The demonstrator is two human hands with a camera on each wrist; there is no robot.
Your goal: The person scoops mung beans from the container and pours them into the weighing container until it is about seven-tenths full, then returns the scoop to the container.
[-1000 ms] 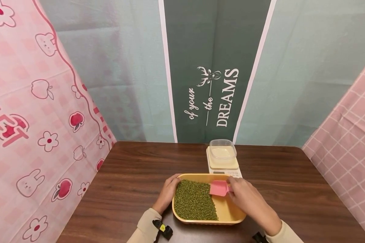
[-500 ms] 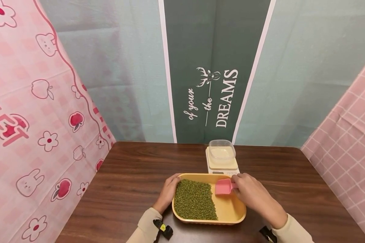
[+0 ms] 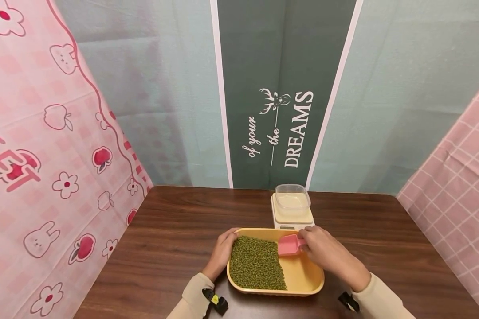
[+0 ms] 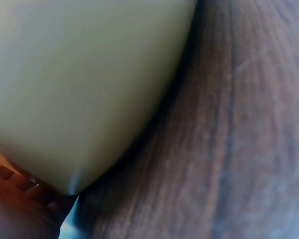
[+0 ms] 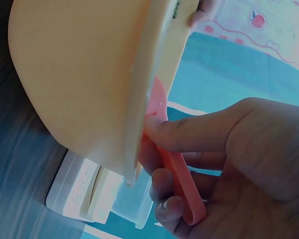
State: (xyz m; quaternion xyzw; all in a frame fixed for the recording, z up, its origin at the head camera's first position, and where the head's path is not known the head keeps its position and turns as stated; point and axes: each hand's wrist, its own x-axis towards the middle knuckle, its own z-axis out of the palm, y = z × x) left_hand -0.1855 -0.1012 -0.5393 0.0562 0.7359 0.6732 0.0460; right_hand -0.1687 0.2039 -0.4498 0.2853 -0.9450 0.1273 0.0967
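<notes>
A person's right hand (image 3: 323, 250) pinches the handle of a small pink plastic scoop (image 3: 289, 245), thumb and fingers curled round it, as the right wrist view shows plainly. The scoop's mouth sits over the bare yellow floor of the shallow yellow rectangular plastic tray (image 3: 303, 277), right at the edge of the heap of green mung beans (image 3: 256, 263) that fills the tray's left part. Whether any beans lie in the scoop cannot be told from these pictures.

The left hand (image 3: 222, 250) rests on the tray's far left corner, fingers bent over the rim; it appears to steady the tray, though the left wrist view shows only the tray's pale underside against the dark wooden bench (image 3: 175, 235), so how firmly it grips cannot be told.

Just behind the tray stands a cream-coloured kitchen scale (image 3: 292, 215), and on its platform sits a clear rectangular plastic container (image 3: 292, 197). The container looks to hold no beans at all; only the pale platform shows through it.

Judged from how things lie, the work of moving beans to the container on the scale seems to be at its very start: the scoop is in hand and at the beans, nothing has reached the container, and all the scooping, carrying and tipping remains.
</notes>
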